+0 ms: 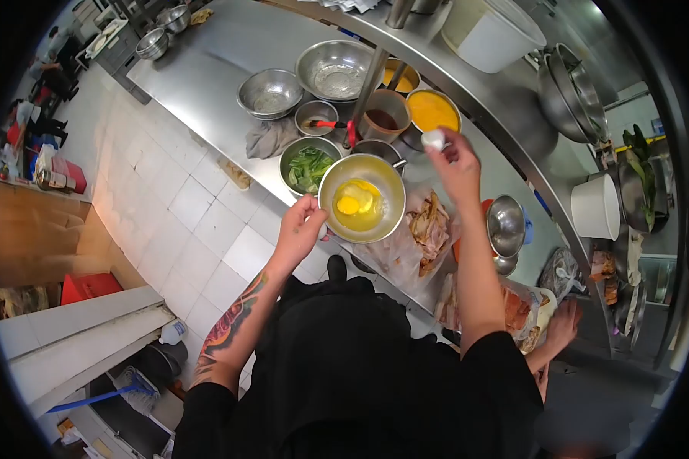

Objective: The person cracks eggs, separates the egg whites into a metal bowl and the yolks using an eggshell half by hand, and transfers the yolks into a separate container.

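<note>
My left hand (302, 228) grips the left rim of a metal bowl (394, 178), held up in front of me at the counter's edge. Inside it lie yellow egg yolk and clear egg white (357, 200). A small pale bit shows by my left fingers, too small to name. My right hand (459, 162) is raised to the right of the bowl, its fingers closed on a white eggshell (434, 139). Behind the bowl stands a smaller bowl of green leafy vegetables (311, 166). Pieces of cooked meat (429, 229) in a plastic bag lie between the bowl and my right forearm.
Containers of orange-yellow liquid (433, 111) and a brown-liquid tub (383, 118) stand under a metal shelf (505, 99). A red-handled brush (325, 124) rests in a small bowl. Large metal bowls (337, 69) sit farther back. Another person's hand (563, 327) is at the right, beside packed meat.
</note>
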`<state>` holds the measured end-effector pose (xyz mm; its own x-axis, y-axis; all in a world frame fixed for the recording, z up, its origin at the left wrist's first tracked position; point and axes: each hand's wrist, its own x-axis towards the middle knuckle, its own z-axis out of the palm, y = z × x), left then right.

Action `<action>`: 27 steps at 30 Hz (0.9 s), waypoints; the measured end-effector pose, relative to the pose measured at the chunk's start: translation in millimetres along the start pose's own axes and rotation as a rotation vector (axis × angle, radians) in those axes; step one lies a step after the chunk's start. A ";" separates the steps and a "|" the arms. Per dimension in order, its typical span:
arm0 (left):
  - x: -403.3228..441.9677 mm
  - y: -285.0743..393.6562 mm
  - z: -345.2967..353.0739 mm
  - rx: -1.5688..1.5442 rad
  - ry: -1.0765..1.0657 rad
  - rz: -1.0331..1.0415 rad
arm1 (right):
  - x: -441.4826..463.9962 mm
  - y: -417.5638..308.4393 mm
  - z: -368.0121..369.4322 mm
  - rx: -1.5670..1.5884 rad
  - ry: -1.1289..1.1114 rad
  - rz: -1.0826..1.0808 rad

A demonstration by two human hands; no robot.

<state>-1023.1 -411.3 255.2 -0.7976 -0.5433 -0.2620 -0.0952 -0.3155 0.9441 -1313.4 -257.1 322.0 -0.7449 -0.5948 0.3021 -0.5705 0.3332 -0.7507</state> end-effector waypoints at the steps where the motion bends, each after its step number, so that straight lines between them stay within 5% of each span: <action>1: 0.2 -4.0 -4.7 -0.005 0.003 -0.002 | -19.5 -18.2 5.1 0.044 -0.060 -0.087; 6: -7.4 -1.6 -18.2 -0.035 -0.011 -0.017 | -78.7 -78.0 37.5 -0.095 -0.362 -0.383; 27: -33.0 -12.3 -44.0 -0.046 0.005 0.031 | -107.8 -98.7 82.5 -0.301 -0.556 -0.267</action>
<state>-969.4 -423.7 243.5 -0.7968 -0.5571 -0.2340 -0.0433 -0.3337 0.9417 -1148.3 -286.3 315.0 -0.3229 -0.9453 0.0470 -0.8413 0.2639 -0.4717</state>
